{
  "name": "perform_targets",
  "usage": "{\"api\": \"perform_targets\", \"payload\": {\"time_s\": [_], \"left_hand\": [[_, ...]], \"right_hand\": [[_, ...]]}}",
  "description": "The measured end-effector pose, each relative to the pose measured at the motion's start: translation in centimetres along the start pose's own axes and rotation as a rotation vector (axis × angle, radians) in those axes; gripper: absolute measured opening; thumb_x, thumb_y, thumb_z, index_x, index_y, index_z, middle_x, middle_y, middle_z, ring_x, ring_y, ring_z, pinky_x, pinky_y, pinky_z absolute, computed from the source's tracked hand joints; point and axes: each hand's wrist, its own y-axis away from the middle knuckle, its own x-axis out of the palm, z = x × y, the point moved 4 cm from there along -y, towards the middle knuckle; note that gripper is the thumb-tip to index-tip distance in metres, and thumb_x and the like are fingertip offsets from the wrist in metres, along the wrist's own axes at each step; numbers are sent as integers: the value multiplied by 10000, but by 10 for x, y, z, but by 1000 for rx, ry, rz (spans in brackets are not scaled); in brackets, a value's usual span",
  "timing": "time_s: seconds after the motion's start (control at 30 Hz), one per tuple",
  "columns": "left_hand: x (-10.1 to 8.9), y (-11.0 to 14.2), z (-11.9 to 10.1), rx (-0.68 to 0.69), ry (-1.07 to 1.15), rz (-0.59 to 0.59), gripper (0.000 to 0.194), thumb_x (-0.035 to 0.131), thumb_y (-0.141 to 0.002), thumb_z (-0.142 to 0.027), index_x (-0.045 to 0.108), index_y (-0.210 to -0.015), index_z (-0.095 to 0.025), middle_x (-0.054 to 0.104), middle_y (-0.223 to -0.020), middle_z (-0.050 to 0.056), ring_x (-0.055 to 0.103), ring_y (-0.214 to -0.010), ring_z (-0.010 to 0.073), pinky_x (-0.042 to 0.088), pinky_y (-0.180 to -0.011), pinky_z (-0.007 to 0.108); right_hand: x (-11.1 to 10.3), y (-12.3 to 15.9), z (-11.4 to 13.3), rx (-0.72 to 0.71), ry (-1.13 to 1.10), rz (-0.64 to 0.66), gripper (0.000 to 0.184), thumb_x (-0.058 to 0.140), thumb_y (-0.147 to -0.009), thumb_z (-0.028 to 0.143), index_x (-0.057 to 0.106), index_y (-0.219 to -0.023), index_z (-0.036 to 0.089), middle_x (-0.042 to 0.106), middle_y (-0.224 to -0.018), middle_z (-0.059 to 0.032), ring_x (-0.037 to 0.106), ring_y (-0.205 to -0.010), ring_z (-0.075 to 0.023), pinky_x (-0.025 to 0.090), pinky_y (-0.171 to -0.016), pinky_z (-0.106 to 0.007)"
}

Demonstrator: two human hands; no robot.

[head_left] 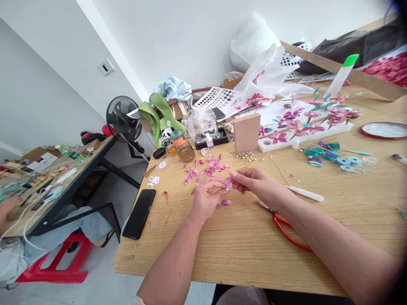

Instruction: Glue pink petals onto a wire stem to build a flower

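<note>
Between the fingertips of my left hand point(208, 197) a small pink-purple petal flower point(228, 183) is pinched, with a white bead at its lower side. My right hand point(249, 180) is closed in a pinch at the flower's right edge; what exactly its fingers grip is too small to tell. Loose pink petals point(211, 167) lie scattered just beyond my hands, and another pink petal piece point(225, 203) lies below them. Red-handled scissors point(286, 226) rest partly under my right forearm. A white pen-like tool point(305, 193) lies to the right of my right hand.
A black phone point(139, 214) lies at the table's left edge. Behind the petals stand a jar point(183, 146), a small clear bottle point(210, 142) and a wooden block point(247, 133) holding wire stems. Finished flowers point(295, 127) stand on white foam. Thread spools point(348, 161) sit right. Another person's hand point(9, 205) shows far left.
</note>
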Motion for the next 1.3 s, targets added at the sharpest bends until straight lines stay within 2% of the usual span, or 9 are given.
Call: {"api": "perform_targets", "payload": {"time_s": [0.37, 0.77, 0.97, 1.1, 1.3], "left_hand": [[1, 2, 1, 2, -15, 42, 144, 715, -725, -321, 691, -716, -179, 671, -795, 53, 608, -816, 175, 479, -820, 344], [2, 2, 0, -76, -3, 33, 159, 738, -691, -321, 687, -700, -171, 659, -777, 54, 595, -804, 176, 508, -807, 362], [4, 6, 4, -239, 138, 29, 232, 741, -675, -349, 680, -784, -154, 612, -835, 51, 577, -798, 167, 558, -549, 260], [3, 5, 4, -198, 115, 25, 204, 734, -687, -331, 671, -750, -147, 610, -799, 46, 573, -783, 149, 564, -551, 234], [3, 5, 7, -210, 141, 26, 217, 737, -683, -342, 675, -760, -149, 619, -816, 51, 586, -814, 166, 571, -544, 234]], "right_hand": [[4, 2, 4, 58, -17, 64, 403, 654, -667, 548, 547, -608, 164, 512, -556, 1, 451, -540, -118, 316, -520, -262], [5, 2, 3, 67, -11, 71, 327, 675, -638, 476, 564, -624, 168, 515, -560, 7, 431, -533, -118, 301, -522, -262], [3, 2, -1, 41, -61, 43, 313, 695, -658, 451, 576, -637, 162, 515, -566, 14, 436, -543, -113, 305, -531, -259], [3, 1, -1, 43, -102, 54, 336, 713, -655, 466, 589, -645, 154, 522, -572, 12, 443, -548, -110, 325, -540, -258], [4, 2, 0, 53, -157, 52, 356, 702, -664, 486, 587, -628, 151, 522, -577, -2, 458, -555, -118, 348, -554, -268]]}}
